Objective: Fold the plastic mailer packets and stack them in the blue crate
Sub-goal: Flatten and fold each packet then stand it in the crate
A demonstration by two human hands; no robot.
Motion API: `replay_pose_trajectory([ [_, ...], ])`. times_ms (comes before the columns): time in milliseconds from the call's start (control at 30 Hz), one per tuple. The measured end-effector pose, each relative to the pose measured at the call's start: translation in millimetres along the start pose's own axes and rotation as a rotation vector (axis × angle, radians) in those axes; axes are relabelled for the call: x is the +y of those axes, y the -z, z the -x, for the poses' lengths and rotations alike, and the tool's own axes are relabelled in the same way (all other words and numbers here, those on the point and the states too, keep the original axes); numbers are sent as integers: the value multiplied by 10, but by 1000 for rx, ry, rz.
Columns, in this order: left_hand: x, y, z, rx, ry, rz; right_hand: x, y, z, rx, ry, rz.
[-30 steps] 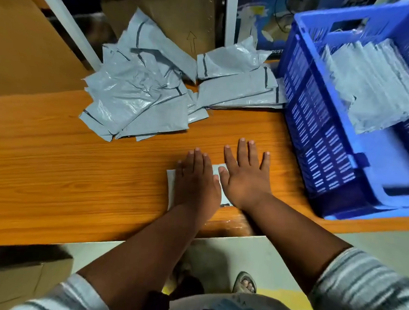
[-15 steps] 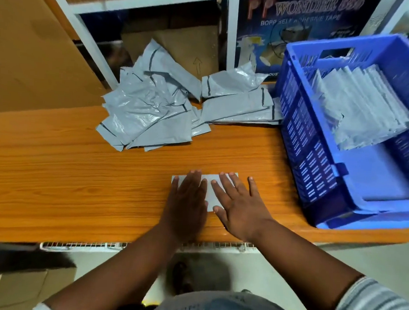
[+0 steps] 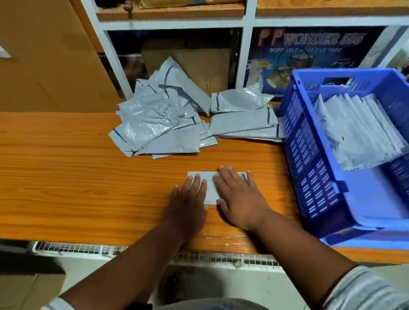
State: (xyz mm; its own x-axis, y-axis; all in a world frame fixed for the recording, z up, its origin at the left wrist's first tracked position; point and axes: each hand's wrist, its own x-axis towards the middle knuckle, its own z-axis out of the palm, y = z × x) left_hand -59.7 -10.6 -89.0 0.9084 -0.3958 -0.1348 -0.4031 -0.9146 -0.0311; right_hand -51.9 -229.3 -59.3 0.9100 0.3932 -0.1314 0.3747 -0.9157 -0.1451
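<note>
A small folded grey mailer packet (image 3: 210,186) lies flat on the wooden table (image 3: 67,183). My left hand (image 3: 189,203) presses its left part with straight fingers. My right hand (image 3: 240,199) lies flat over its right part, fingers spread. A loose heap of unfolded grey mailers (image 3: 167,119) sits at the back of the table. The blue crate (image 3: 315,184) stands at the right, with a row of folded packets (image 3: 358,132) leaning inside it.
A white shelf frame (image 3: 245,52) with cardboard boxes and a tape carton stands behind the table. A large brown cardboard sheet (image 3: 38,51) leans at the left. A wire rack runs under the table's front edge.
The view has tilted up, showing more shelf. Both hands have slid apart across the folded packet, the left going left and the right going right, uncovering its middle.
</note>
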Motion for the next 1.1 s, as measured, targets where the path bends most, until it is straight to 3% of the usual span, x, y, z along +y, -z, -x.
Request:
replay_pose_trajectory([
  [200,-50,-64,-50,-15,-34,18,-123,-360,-35,-59,-25,-2],
  [433,-218,157,-171,-33,-140,78,-23,-165,-135,-232,-38,-178],
  [500,-297,149,-196,-12,-99,103,-62,-128,-131,-236,-55,-153],
  [600,-372,-42,-113,-4,-75,81,-190,-124,-137,-157,-71,-65],
  [700,-413,-121,-71,21,-97,103,-394,-230,-151,-29,39,0],
  [900,-437,-29,-88,18,-122,158,-324,-194,-267,-137,60,-144],
  [967,-426,95,-152,83,-90,204,-152,-82,-270,6,62,-230],
  [1033,-377,167,-253,199,-85,278,-35,-98,-173,122,17,-139],
  [1100,-288,138,-325,219,-168,310,-40,-239,-34,92,-17,-26],
])
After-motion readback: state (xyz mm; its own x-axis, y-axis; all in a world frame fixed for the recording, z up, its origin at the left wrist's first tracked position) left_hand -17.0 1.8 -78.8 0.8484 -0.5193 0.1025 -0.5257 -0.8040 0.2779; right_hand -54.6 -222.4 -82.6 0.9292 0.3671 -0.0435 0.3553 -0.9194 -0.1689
